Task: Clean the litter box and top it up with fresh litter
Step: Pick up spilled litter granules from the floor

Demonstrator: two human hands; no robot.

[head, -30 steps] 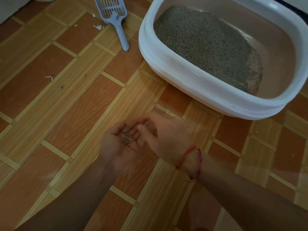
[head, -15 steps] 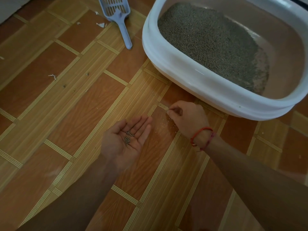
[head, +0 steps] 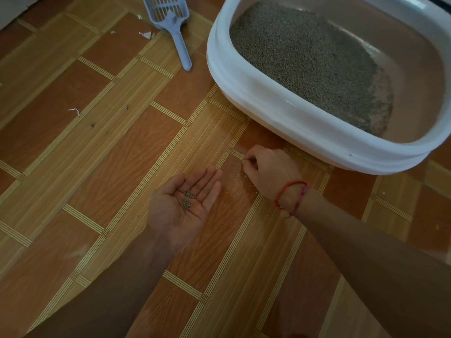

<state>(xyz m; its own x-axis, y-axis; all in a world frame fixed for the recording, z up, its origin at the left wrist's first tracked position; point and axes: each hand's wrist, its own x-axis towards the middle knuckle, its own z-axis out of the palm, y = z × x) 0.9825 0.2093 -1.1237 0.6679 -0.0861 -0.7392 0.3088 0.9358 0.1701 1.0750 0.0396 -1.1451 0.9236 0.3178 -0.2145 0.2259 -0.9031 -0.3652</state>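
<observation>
A white litter box (head: 288, 113) stands on the floor at the upper right, with grey litter (head: 310, 57) heaped in its left half. My left hand (head: 185, 203) lies palm up below it, fingers straight, with several grey litter grains (head: 187, 200) resting in the palm. My right hand (head: 271, 173) is down on the floor just in front of the box, its fingers curled and its fingertips pinching at the floor among small spilled pale grains (head: 240, 182). Whether a grain is between the fingertips cannot be seen.
A blue slotted litter scoop (head: 174, 28) lies on the wood-pattern floor left of the box. White scraps (head: 145, 34) and a bit of thread (head: 74, 111) are scattered at the upper left, with a few dark specks (head: 92, 125) on the floor.
My right hand has left my left palm and moved up and right to the floor in front of the box. My left hand has stayed palm up with the grains.
</observation>
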